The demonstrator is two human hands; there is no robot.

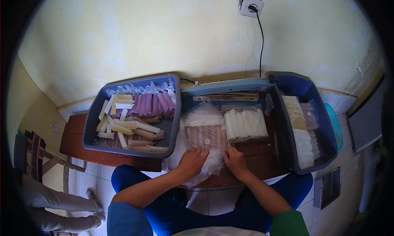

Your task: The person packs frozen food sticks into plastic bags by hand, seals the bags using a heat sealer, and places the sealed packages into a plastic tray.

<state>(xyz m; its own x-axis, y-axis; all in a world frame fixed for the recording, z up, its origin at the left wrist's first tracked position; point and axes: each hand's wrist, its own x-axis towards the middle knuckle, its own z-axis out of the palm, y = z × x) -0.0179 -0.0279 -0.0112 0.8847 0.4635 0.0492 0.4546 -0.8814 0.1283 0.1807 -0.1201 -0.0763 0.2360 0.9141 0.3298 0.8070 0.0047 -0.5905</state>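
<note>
A clear plastic bag holding a row of brown sticks (201,134) lies on the wooden bench in front of me, with a small round label on it. My left hand (192,161) rests at the bag's lower edge, fingers bent onto the plastic. At the bag's lower right corner, my right hand (235,160) has its fingers pressed together on the plastic. More loose clear plastic (201,172) spreads under and between my hands. Just right of the brown sticks lies a filled pack of white sticks (246,123).
A grey bin (172,147) with loose purple, yellow, white and brown sticks stands left. A blue bin (324,149) with filled packs stands right. Behind the bag is a long blue sealing device (230,87). Another person's legs (65,199) show at lower left.
</note>
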